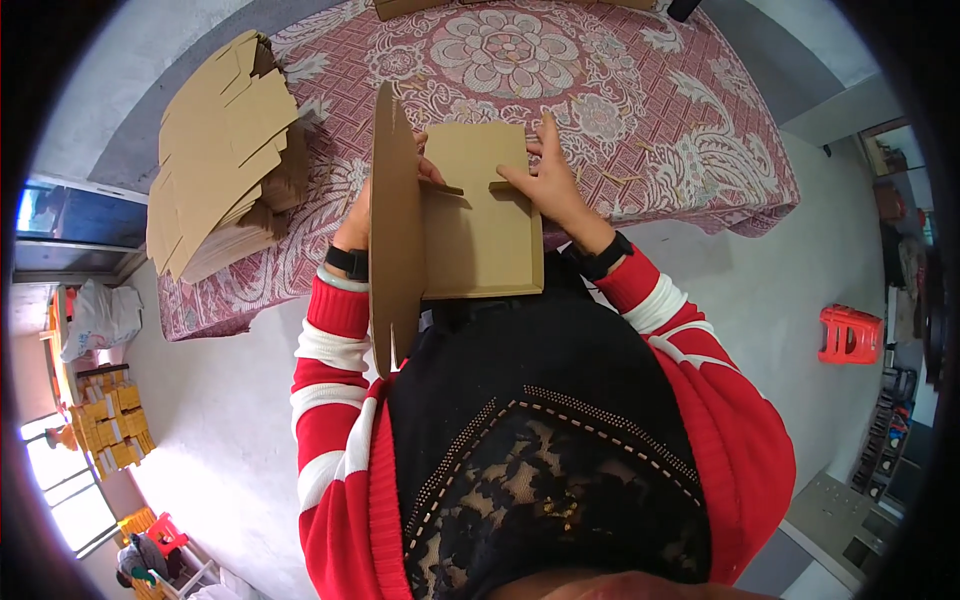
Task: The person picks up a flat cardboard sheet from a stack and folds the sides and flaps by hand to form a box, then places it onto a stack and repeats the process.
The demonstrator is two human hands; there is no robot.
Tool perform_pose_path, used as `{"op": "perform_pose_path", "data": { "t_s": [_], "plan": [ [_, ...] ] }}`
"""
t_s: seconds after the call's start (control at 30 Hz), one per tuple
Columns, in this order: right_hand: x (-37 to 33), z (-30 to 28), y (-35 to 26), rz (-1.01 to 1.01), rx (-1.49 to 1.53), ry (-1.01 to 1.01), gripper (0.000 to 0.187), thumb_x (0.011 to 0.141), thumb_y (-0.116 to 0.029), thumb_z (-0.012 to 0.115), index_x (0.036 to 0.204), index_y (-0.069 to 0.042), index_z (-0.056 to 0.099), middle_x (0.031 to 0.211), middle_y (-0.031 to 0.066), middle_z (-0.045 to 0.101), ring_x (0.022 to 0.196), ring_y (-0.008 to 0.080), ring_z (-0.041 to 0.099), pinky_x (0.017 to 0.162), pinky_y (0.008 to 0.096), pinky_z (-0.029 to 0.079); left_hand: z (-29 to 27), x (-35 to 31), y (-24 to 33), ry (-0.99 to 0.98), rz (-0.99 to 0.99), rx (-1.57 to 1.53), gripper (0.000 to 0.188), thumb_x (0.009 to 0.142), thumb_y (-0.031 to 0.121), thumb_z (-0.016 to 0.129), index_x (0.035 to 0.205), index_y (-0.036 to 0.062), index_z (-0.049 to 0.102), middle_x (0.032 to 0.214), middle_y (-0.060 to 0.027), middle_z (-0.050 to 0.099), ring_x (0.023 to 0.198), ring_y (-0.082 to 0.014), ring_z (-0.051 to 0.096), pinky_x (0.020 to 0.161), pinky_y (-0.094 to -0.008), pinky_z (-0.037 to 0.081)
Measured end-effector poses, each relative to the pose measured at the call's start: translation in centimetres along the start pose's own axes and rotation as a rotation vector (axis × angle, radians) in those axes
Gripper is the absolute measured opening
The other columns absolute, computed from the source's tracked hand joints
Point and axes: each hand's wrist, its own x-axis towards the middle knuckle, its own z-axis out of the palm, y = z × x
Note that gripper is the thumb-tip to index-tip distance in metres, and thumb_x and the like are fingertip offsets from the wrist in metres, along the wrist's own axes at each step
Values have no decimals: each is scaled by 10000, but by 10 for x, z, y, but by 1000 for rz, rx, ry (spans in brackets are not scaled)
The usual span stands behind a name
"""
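A brown cardboard box [480, 245] lies in front of me at the table's near edge, its tray part formed with low walls. Its lid panel [395, 230] stands upright along the left side. My left hand [428, 170] reaches from behind that panel, fingers curled over the tray's left wall by a small inner flap [441, 187]. The panel hides most of this hand. On the right wall, my right hand [553, 182] grips with the thumb inside, near another small flap [500, 186], and the fingers outside. Its index finger points upward.
A stack of flat cardboard blanks [225, 150] sits on the table's left. A red and white patterned cloth [690, 130] covers the table. More cardboard [405, 8] lies at the far edge. A red plastic stool [850, 335] stands on the floor to the right.
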Motion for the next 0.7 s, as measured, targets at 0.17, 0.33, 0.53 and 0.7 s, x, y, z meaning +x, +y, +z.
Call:
{"op": "perform_pose_path", "data": {
  "t_s": [0.17,0.33,0.53,0.7],
  "plan": [
    [0,-3,-16,102,401,-61,1128,809,-156,797,1539,25,-43,1292,219,554,1098,237,602,884,321,520,-39,11,-32,-110,62,140,624,992,315,557,1475,-11,336,1021,-120,628,926,-156,599,859,-279,477],
    [-1,3,-15,81,387,-58,1116,815,-117,788,1546,14,-45,1193,183,605,1044,202,614,881,328,523,-51,15,-40,-63,-164,-31,535,996,306,541,1412,-7,418,1018,-107,635,927,-155,592,872,-292,473],
    [-2,6,-12,-49,419,26,680,821,-51,751,1393,-20,385,1099,97,611,957,156,620,827,296,521,21,-12,20,76,48,420,437,1005,323,508,1282,-14,513,1037,-83,621,984,-160,568,900,-312,462],
    [-3,6,-2,-120,321,55,300,884,-6,687,1152,-51,562,1076,14,614,939,94,603,847,251,498,25,-25,16,124,422,529,355,1015,292,476,1190,-4,560,1065,-81,597,1003,-156,548,903,-311,454]
  ]
}}
